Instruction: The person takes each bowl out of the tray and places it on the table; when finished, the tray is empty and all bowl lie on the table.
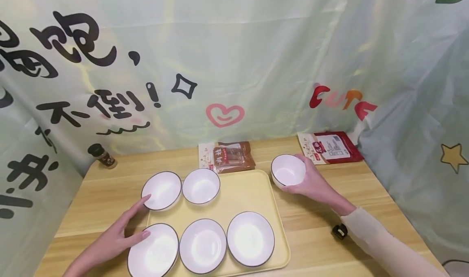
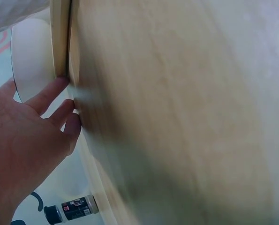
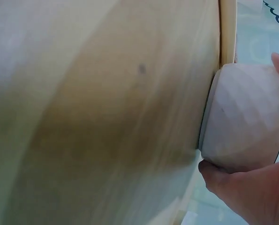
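Observation:
The right hand [image 1: 311, 181] grips a white bowl [image 1: 287, 170] with a dark rim at the tray's right back corner; in the right wrist view the faceted bowl [image 3: 247, 117] stands low at the table surface, thumb and fingers on opposite sides. The left hand [image 1: 111, 242] is spread at the tray's left edge, its fingertips at the back left bowl [image 1: 163, 190] and the front left bowl [image 1: 154, 250]. More white bowls sit on the yellow tray [image 1: 242, 187]: one at the back [image 1: 201, 186], two at the front [image 1: 203, 246] [image 1: 250, 239]. In the left wrist view the left hand [image 2: 33, 136] has relaxed fingers.
A brown spice packet [image 1: 232, 157] lies behind the tray, a red packet [image 1: 331, 147] at the back right. A black-capped jar [image 1: 102, 156] lies at the back left. A small black object [image 1: 339, 231] is beside the right sleeve. Printed cloth [image 1: 256, 65] hangs behind the table.

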`<act>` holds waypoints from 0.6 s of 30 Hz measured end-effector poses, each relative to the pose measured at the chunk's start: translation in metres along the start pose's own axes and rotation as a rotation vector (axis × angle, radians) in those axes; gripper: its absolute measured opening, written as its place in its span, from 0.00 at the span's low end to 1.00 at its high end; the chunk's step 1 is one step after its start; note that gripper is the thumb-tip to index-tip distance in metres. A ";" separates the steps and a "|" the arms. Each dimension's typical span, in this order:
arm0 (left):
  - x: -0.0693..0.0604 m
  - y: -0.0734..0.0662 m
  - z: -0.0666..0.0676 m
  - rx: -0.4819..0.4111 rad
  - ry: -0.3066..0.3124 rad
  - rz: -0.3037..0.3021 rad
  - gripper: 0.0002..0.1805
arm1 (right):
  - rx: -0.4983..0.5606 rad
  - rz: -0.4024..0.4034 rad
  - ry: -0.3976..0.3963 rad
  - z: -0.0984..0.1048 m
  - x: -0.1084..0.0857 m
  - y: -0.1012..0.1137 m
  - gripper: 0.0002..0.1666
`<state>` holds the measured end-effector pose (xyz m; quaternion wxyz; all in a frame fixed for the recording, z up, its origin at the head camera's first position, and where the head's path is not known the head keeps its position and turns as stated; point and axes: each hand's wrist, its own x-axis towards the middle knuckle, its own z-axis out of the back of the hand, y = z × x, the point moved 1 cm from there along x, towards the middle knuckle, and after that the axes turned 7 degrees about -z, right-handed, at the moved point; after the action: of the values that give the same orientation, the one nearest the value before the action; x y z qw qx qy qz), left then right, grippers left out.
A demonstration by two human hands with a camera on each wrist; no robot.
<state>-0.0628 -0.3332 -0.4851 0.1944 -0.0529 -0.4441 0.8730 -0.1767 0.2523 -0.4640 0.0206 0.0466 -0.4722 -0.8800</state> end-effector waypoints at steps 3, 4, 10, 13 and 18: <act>0.000 0.000 0.000 -0.003 -0.001 -0.003 0.50 | -0.003 -0.005 0.003 -0.001 0.001 -0.003 0.76; 0.000 0.000 0.000 -0.005 -0.003 -0.006 0.50 | -0.004 -0.002 0.005 -0.002 0.001 -0.004 0.76; 0.001 0.001 -0.001 -0.010 -0.009 -0.022 0.50 | -0.015 0.009 0.008 -0.003 0.004 -0.006 0.76; 0.000 0.000 -0.002 -0.011 -0.011 -0.019 0.50 | -0.021 0.010 0.020 -0.004 0.005 -0.006 0.76; -0.001 0.000 -0.001 0.004 -0.009 0.003 0.50 | -0.027 0.007 0.063 -0.005 0.005 -0.002 0.77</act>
<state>-0.0615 -0.3328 -0.4852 0.1912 -0.0491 -0.4433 0.8744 -0.1813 0.2488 -0.4686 0.0393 0.0725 -0.4594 -0.8844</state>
